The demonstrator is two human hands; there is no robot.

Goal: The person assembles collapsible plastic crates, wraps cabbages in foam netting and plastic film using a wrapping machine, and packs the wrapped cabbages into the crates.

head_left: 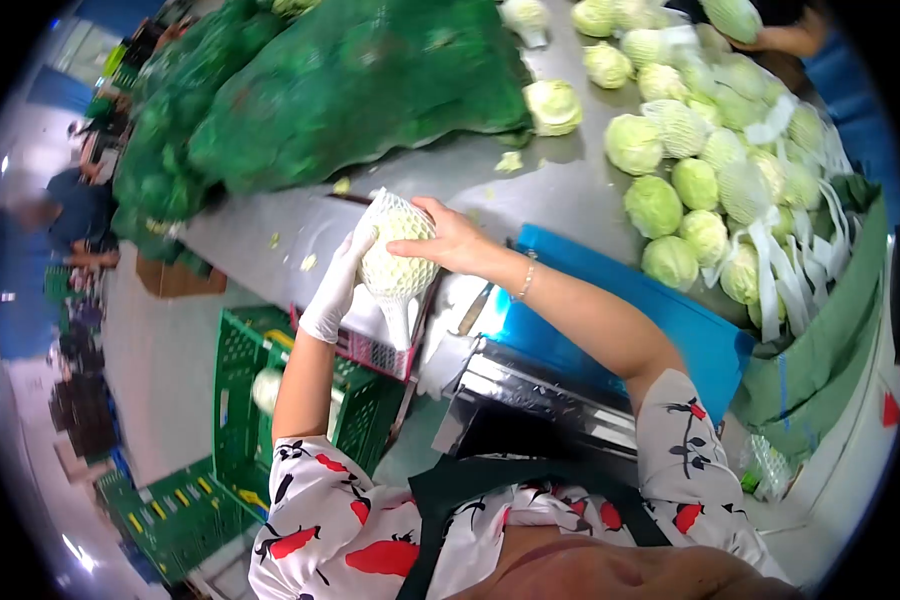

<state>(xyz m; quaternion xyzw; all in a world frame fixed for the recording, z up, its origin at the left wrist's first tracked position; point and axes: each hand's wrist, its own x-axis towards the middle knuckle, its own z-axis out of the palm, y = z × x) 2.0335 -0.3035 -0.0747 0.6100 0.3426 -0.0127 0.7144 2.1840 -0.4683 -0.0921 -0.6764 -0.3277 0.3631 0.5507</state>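
Note:
A pale cabbage (pixel 398 262) in a white foam net is held between my two hands, above the table's front edge. My left hand (pixel 336 290), in a white glove, presses against its left side. My bare right hand (pixel 448 238) grips it from the right, thumb across the front and fingers near the top. The net's narrow tail hangs down toward a pink basket (pixel 375 355). Just right of the basket lies white wrapping material (pixel 448 365), beside a blue panel (pixel 590 310).
Large green net sacks (pixel 370 90) lie on the metal table (pixel 580 180). Several cabbages (pixel 653 206), some netted, are heaped at the right. Green crates (pixel 245 400) stand lower left, one holding a pale cabbage. Other people appear at far left (pixel 78 210) and upper right.

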